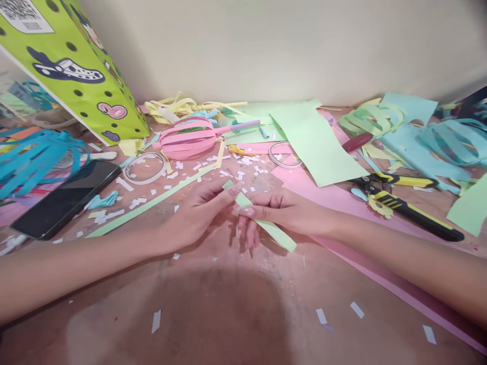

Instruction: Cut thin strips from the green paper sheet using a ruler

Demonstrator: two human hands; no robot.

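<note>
A narrow strip of light green paper [274, 233] runs slantwise through both hands, its free end curling toward me at the right. My left hand [205, 208] pinches its upper end between thumb and fingers. My right hand [276, 210] grips it farther down, thumb on top and fingers underneath. Another long green paper strip [152, 204] lies on the table behind my left forearm. Beyond the hands sits a pink paper-strip lantern [188, 138] on a purple-tipped stick. White paper bits are scattered around it.
Tape rings [145, 168] lie among the scraps. On the left are a black phone [68, 197], blue paper strips [41, 157] and a tall green bag [76, 66]. Yellow-black pliers [411, 208], green sheets [319, 147] and a long pink sheet [353, 218] lie to the right.
</note>
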